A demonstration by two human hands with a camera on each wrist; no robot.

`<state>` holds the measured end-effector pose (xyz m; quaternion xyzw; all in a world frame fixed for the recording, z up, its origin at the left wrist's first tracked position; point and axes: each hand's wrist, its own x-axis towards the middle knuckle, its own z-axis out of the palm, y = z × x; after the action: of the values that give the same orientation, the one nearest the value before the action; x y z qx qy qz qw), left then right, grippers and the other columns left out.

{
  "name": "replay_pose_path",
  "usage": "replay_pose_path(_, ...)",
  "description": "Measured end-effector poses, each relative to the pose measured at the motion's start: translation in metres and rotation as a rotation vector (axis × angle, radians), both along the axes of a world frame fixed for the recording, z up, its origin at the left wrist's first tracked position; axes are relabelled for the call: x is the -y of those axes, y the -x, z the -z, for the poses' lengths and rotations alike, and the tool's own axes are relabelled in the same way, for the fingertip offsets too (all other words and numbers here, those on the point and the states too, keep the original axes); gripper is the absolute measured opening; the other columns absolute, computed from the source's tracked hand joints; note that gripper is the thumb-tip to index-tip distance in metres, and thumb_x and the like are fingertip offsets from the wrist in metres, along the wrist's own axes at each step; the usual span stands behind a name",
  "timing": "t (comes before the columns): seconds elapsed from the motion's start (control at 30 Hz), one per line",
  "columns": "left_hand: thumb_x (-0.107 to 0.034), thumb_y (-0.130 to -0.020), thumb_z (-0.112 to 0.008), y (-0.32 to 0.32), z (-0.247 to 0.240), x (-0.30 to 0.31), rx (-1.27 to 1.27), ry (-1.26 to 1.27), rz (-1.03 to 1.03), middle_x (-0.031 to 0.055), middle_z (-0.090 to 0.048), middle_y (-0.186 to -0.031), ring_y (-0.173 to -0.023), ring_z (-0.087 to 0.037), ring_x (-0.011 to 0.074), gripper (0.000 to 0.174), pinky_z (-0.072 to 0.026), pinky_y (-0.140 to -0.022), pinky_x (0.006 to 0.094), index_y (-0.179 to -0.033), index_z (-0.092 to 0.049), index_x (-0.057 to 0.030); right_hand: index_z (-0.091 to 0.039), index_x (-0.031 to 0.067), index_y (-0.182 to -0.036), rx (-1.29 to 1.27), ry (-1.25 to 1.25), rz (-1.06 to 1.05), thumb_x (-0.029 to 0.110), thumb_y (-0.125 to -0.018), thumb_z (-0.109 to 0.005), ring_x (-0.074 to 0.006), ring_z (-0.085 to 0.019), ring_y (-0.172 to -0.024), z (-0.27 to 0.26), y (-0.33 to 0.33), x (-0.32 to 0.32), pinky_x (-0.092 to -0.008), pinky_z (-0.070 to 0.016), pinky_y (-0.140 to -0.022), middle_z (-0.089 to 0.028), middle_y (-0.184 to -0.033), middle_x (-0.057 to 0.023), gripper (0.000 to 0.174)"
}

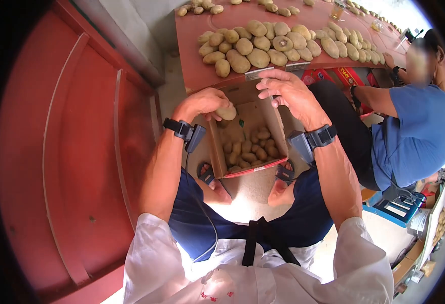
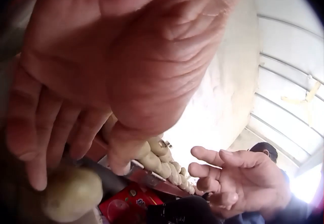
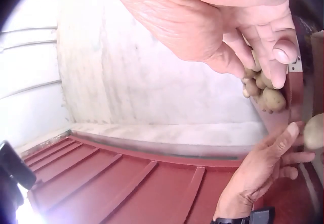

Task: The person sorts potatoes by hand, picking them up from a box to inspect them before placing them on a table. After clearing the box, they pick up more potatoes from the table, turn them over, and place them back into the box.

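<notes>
A potato (image 1: 226, 111) is at the fingertips of my left hand (image 1: 207, 103), over the cardboard box (image 1: 217, 147). In the left wrist view the same potato (image 2: 72, 194) lies just beyond the extended fingers, which are not curled round it; whether they touch cannot be told. My right hand (image 1: 291, 96) hovers above the box's right side, fingers apart and slightly bent, holding nothing. Several potatoes (image 1: 253, 149) lie in the near part of the box, which stands on the floor between the feet. A small green mark (image 1: 241, 122) shows inside it.
Potatoes (image 1: 258, 43) lie in rows on the red table (image 1: 197, 76) beyond the box. A red panel (image 1: 90, 152) rises at the left. At the right sits a person in a blue shirt (image 1: 417, 126), an arm reaching to the table. Red cartons (image 1: 349, 77) are under the table.
</notes>
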<state>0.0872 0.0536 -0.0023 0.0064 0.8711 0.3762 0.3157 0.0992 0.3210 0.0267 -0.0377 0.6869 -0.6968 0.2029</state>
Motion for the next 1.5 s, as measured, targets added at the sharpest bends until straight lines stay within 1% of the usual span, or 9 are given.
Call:
replay_pose_path(0.17, -0.029, -0.093, -0.070, 0.033, 0.005, 0.004, -0.218, -0.009, -0.185, 0.0140, -0.072, -0.093, -0.078, -0.074, 0.0210, 0.040, -0.0533, -0.062, 0.0345, -0.114, -0.068, 0.0056, -0.061, 0.0025, -0.132, -0.016, 0.006, 0.004, 0.015, -0.099, -0.061, -0.0182, -0.068, -0.098, 0.001, -0.002, -0.008, -0.0259, -0.0491, -0.068, -0.069, -0.119, -0.0127, 0.035)
replay_pose_path(0.27, -0.027, -0.090, -0.073, 0.053, 0.022, 0.000, -0.650, 0.260, -0.271, 0.0201, -0.072, -0.102, -0.092, -0.074, 0.0297, 0.043, -0.0563, -0.077, 0.0400, -0.118, -0.066, 0.0050, -0.062, 0.0026, -0.131, -0.026, 0.032, 0.002, 0.016, -0.100, -0.061, -0.0179, -0.068, -0.097, 0.010, 0.003, -0.015, -0.0261, -0.0490, -0.068, -0.068, -0.118, -0.0125, 0.035)
replay_pose_path(0.37, -0.024, -0.086, -0.073, 0.061, 0.027, -0.011, -0.779, 0.234, -0.319, 0.0253, -0.065, -0.126, -0.121, -0.060, 0.0452, 0.053, -0.0497, -0.098, 0.0500, -0.132, -0.058, -0.0019, -0.062, 0.0020, -0.133, -0.019, 0.018, 0.031, 0.016, -0.100, -0.061, -0.0178, -0.067, -0.097, 0.001, 0.000, -0.012, -0.0257, -0.0483, -0.067, -0.068, -0.117, -0.0129, 0.035)
replay_pose_path(0.57, -0.025, -0.084, -0.074, 0.085, 0.053, -0.013, -0.853, 0.247, -0.217, 0.0224, -0.058, -0.137, -0.125, -0.057, 0.0442, 0.054, -0.0498, -0.099, 0.0502, -0.134, -0.057, -0.0158, -0.061, 0.0005, -0.132, -0.049, 0.112, 0.008, 0.016, -0.101, -0.061, -0.0182, -0.068, -0.096, 0.002, 0.004, -0.013, -0.0253, -0.0477, -0.066, -0.069, -0.117, -0.0142, 0.035)
replay_pose_path(0.77, -0.025, -0.081, -0.074, 0.079, 0.044, -0.017, -0.787, 0.194, -0.294, 0.0227, -0.064, -0.129, -0.120, -0.061, 0.0429, 0.053, -0.0510, -0.097, 0.0475, -0.131, -0.060, -0.0139, -0.062, 0.0009, -0.132, -0.048, 0.092, 0.003, 0.017, -0.100, -0.063, -0.0175, -0.068, -0.096, -0.002, 0.005, -0.009, -0.0248, -0.0479, -0.066, -0.070, -0.116, -0.0133, 0.036)
replay_pose_path(0.97, -0.030, -0.078, -0.071, 0.062, 0.022, -0.002, -0.476, 0.031, -0.297, 0.0141, -0.072, -0.112, -0.100, -0.071, 0.0253, 0.057, -0.0533, -0.079, 0.0370, -0.128, -0.064, -0.0051, -0.064, 0.0022, -0.131, -0.064, 0.102, -0.001, 0.020, -0.099, -0.066, -0.0172, -0.068, -0.095, 0.004, 0.005, -0.013, -0.0244, -0.0483, -0.066, -0.070, -0.115, -0.0117, 0.036)
replay_pose_path(1.17, -0.026, -0.089, -0.060, 0.017, -0.009, 0.006, -0.246, -0.217, -0.132, 0.0065, -0.069, -0.111, -0.091, -0.067, 0.0115, 0.048, -0.0426, -0.061, 0.0250, -0.132, -0.063, -0.0041, -0.065, 0.0024, -0.129, -0.049, 0.053, -0.030, 0.020, -0.099, -0.066, -0.0163, -0.069, -0.095, 0.011, 0.002, -0.019, -0.0242, -0.0483, -0.066, -0.071, -0.114, -0.0106, 0.035)
replay_pose_path(1.37, -0.024, -0.093, -0.061, 0.000, -0.018, -0.001, -0.098, -0.586, 0.026, 0.0038, -0.069, -0.110, -0.091, -0.066, 0.0118, 0.047, -0.0438, -0.067, 0.0243, -0.135, -0.058, -0.0038, -0.059, 0.0037, -0.136, 0.058, -0.002, -0.155, 0.026, -0.101, -0.066, -0.0170, -0.069, -0.098, 0.018, -0.008, 0.004, -0.0241, -0.0490, -0.065, -0.070, -0.114, -0.0095, 0.042)
replay_pose_path(1.5, -0.026, -0.093, -0.068, -0.003, -0.028, -0.013, -0.137, -0.560, 0.118, 0.0025, -0.069, -0.111, -0.093, -0.065, 0.0108, 0.048, -0.0447, -0.072, 0.0249, -0.134, -0.058, -0.0047, -0.054, 0.0022, -0.137, 0.087, 0.172, -0.171, 0.032, -0.099, -0.069, -0.0189, -0.068, -0.095, 0.014, -0.016, 0.014, -0.0263, -0.0483, -0.064, -0.069, -0.114, -0.0116, 0.051)
